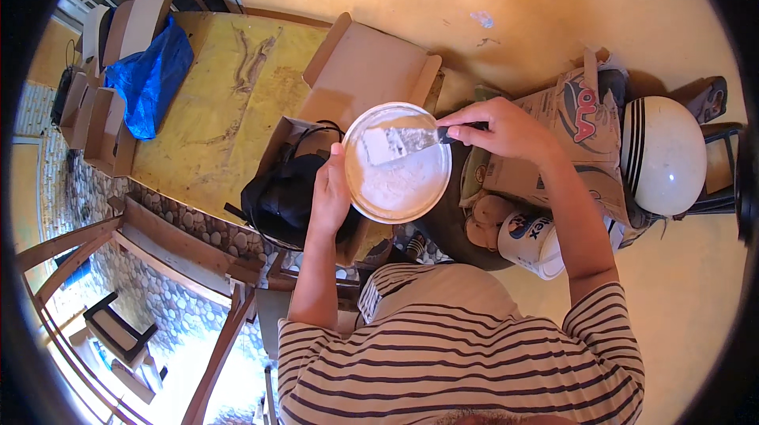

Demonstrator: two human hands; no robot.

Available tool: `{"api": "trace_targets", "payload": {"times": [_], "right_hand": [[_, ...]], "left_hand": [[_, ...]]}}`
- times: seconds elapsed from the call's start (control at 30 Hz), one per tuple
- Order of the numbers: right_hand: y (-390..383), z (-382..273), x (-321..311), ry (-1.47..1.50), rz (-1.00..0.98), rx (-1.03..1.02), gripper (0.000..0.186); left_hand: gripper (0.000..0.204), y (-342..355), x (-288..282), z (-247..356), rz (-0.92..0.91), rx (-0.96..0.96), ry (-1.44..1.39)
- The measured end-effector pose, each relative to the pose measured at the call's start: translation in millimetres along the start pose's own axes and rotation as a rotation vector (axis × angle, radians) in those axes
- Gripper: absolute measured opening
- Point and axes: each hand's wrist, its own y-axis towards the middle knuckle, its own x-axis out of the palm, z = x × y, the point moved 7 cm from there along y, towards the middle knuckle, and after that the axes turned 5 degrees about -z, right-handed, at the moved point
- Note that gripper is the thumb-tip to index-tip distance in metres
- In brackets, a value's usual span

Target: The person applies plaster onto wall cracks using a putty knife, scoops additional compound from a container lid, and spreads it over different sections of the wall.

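Note:
A round white tub (pixel 364 202) with pale paste or powder inside is held up in front of me. My left hand (pixel 330 188) grips its left rim, thumb up along the side. My right hand (pixel 498 128) is closed round the dark handle of a putty knife (pixel 407 141). The knife's broad metal blade reaches over the tub and lies in or against the white filling, with some of it smeared on the blade. How deep the tub is cannot be seen from above.
A yellow table (pixel 213 101) carries an open cardboard box (pixel 371 69), a black bag (pixel 288 196) and a blue plastic bag (pixel 154 77). To the right are a brown paper sack (pixel 545 148), a white bucket (pixel 528 245), a tyre (pixel 455 231) and a white helmet (pixel 664 156).

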Motion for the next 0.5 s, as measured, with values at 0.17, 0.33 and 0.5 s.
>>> {"api": "trace_targets", "payload": {"times": [0.17,0.33,0.5], "right_hand": [[1,-13,7,-0.106,-0.021,-0.089,0.026],[-28,-19,-7,-0.097,-0.003,-0.036,0.022],[-59,5,1,-0.071,0.061,0.063,0.023]], "left_hand": [[0.061,8,2,-9,0.006,-0.043,-0.103],[0.060,7,-13,-4,0.127,-0.046,-0.074],[0.061,10,-20,2,0.180,0.039,-0.212]]}}
